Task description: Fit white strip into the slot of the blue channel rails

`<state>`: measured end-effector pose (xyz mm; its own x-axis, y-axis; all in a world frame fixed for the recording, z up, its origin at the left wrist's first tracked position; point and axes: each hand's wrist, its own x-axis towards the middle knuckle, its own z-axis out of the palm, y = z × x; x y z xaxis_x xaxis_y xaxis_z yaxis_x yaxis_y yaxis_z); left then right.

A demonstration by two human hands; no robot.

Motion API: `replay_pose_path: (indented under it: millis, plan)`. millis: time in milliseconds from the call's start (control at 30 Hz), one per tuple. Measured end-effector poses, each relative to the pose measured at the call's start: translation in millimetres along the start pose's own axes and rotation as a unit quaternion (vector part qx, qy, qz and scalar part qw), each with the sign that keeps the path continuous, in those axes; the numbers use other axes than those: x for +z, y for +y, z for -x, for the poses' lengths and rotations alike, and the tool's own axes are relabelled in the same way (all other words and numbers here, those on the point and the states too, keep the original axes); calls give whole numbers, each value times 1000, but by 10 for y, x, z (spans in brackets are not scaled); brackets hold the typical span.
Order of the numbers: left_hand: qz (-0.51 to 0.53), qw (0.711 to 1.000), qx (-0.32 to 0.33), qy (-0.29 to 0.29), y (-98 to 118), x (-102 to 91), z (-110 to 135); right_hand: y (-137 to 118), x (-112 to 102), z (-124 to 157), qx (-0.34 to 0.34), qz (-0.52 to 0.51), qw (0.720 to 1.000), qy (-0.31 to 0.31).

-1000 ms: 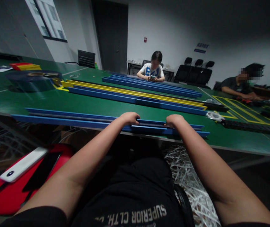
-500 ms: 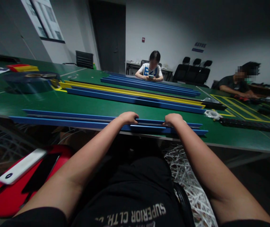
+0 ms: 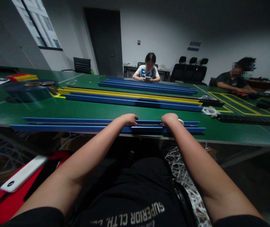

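Two long blue strips [image 3: 61, 124] lie side by side along the near edge of the green table [image 3: 83, 110]. My left hand [image 3: 128, 119] rests on them with fingers curled over the top, gripping the strips. About a hand's width to the right, my right hand [image 3: 169, 119] is curled over the same strips in the same way. Something small and white [image 3: 181, 121] shows just beyond my right hand.
More blue and yellow strips [image 3: 130, 96] lie further back on the table. A person [image 3: 146, 71] sits at the far side, another [image 3: 236, 78] at the right. A red and white object [image 3: 19, 186] sits low at my left; white shreds [image 3: 186, 186] lie on the floor.
Both hands stay on the blue strips in the same grip. The view has shifted slightly, so the table and strips look more level.
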<state>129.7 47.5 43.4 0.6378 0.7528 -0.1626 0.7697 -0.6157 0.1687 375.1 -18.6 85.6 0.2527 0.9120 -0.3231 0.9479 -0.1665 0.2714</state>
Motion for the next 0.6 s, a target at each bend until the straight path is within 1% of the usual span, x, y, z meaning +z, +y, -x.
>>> replay_pose_path:
  millis: [167, 267, 333, 500, 600]
  plan:
    - [-12, 1000, 0, 17, 452, 46, -213, 14, -6, 31, -1, -10, 1000, 4]
    - [7, 1000, -7, 24, 621, 87, -295, 11, 12, 59, -3, -9, 1000, 9]
    - [17, 999, -8, 33, 631, 110, -301, -5, 45, 80, 0, -15, 1000, 21]
    - [19, 997, 24, 65, 538, 144, -240, -69, 168, 141, 22, -37, 997, 57]
    - [23, 997, 27, 74, 534, 138, -218, -88, 221, 172, 33, -38, 996, 75]
